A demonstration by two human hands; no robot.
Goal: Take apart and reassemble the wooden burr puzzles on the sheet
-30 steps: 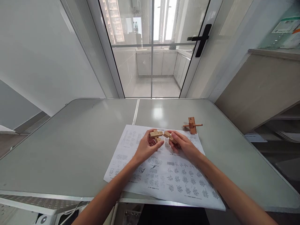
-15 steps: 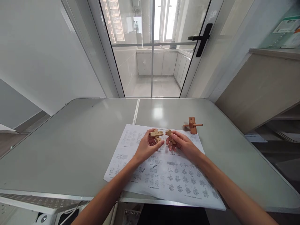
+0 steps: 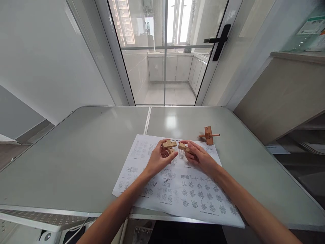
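Note:
Fingers of my left hand (image 3: pixel 162 155) are closed around a few light wooden puzzle pieces (image 3: pixel 169 145) fitted together crosswise. Just to the right, my right hand (image 3: pixel 196 154) grips a single notched wooden puzzle piece (image 3: pixel 182 146), its end pointing left toward the joined pieces. A small gap separates the two. Both hands are above a large printed instruction sheet (image 3: pixel 177 193) covered in small line diagrams. Part of the right piece is hidden by my fingers.
A reddish-brown wooden puzzle (image 3: pixel 208 135) marked 2, with a rod through it, lies past the sheet's top right corner. The grey table (image 3: pixel 83 159) reaches to a glass door with a black handle (image 3: pixel 220 41). Shelves (image 3: pixel 291 95) stand at the right.
My right hand has turned its puzzle piece from a slanted position to a flatter one, end facing left. The left hand and its pieces have barely moved.

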